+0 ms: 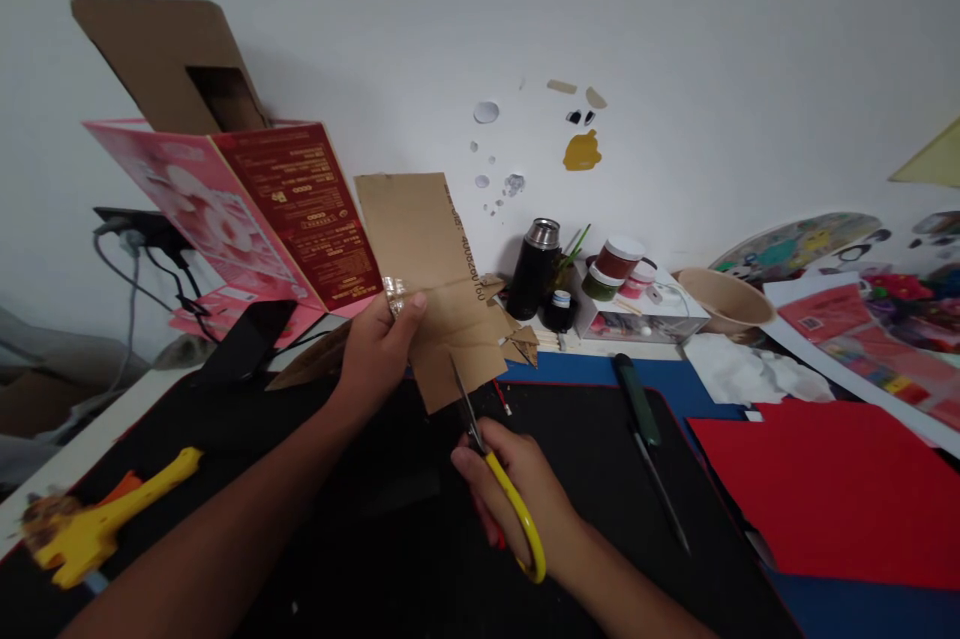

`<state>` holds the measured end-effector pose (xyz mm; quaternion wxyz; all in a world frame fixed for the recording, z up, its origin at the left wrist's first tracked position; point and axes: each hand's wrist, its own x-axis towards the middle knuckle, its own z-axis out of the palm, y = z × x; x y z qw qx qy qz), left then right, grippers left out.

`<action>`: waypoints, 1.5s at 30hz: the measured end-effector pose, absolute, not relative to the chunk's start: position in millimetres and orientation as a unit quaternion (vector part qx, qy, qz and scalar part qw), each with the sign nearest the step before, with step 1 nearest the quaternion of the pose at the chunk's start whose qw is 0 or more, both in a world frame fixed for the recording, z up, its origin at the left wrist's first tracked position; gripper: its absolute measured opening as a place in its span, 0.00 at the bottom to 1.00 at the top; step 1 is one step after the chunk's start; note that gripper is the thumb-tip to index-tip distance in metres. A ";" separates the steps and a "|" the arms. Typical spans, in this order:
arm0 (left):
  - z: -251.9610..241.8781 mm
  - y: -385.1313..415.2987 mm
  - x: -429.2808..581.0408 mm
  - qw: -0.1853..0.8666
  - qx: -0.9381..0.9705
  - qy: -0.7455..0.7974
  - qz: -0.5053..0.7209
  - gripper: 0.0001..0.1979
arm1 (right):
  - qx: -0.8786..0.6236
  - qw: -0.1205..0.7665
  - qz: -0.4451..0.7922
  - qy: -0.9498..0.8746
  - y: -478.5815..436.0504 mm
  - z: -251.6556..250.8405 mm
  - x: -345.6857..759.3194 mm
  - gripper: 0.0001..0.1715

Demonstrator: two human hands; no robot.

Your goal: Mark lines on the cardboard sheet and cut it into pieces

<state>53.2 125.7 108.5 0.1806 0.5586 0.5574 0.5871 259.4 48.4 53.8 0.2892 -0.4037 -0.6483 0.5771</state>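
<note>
Cardboard [435, 289] stood upright at the centre of the frame, pinched at its left edge by the left hand [379, 344], grip closed on it. Just below, the right hand [517, 499] had its grip closed through the yellow handles of the scissors [491, 464], blades slightly parted at the cardboard's lower edge. Red paper [832, 489] lay at lower right on the surface [405, 539], and a yellow glue gun [97, 529] at lower left.

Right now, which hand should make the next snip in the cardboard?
The right hand: it grips the yellow-handled scissors, blades at the lower edge of the cardboard. The left hand pinches its side, best left steadying it.
</note>
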 end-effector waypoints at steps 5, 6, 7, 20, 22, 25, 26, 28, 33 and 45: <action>104.0 127.7 53.0 0.196 0.554 0.559 0.585 0.16 | -0.407 0.288 0.566 -0.656 50.9 47.3 259.8 0.24; 103.0 128.1 53.1 0.200 0.552 0.559 0.585 0.16 | -0.408 0.289 0.567 -0.655 51.6 45.4 259.8 0.25; 102.1 128.6 53.1 0.203 0.550 0.558 0.587 0.16 | -0.409 0.288 0.570 -0.652 52.1 43.6 259.7 0.25; 98.6 128.9 53.5 0.201 0.551 0.549 0.595 0.16 | -0.433 0.289 0.564 -0.641 49.1 39.1 255.3 0.29; 98.1 129.3 53.7 0.202 0.550 0.546 0.599 0.16 | -0.436 0.287 0.561 -0.642 49.0 37.7 254.9 0.30; 96.9 130.0 53.4 0.199 0.550 0.546 0.600 0.15 | -0.437 0.285 0.555 -0.648 48.5 39.9 254.4 0.30; 96.4 130.2 53.2 0.198 0.551 0.546 0.600 0.15 | -0.438 0.284 0.553 -0.650 48.4 41.3 254.3 0.30; 95.6 130.5 52.8 0.198 0.551 0.545 0.599 0.15 | -0.439 0.283 0.551 -0.651 48.4 43.7 254.2 0.30; 93.9 131.0 52.5 0.205 0.551 0.543 0.600 0.16 | -0.438 0.284 0.553 -0.649 48.7 43.7 254.2 0.29; 95.2 131.3 51.7 0.224 0.554 0.537 0.596 0.16 | -0.446 0.277 0.536 -0.661 46.2 46.4 254.4 0.25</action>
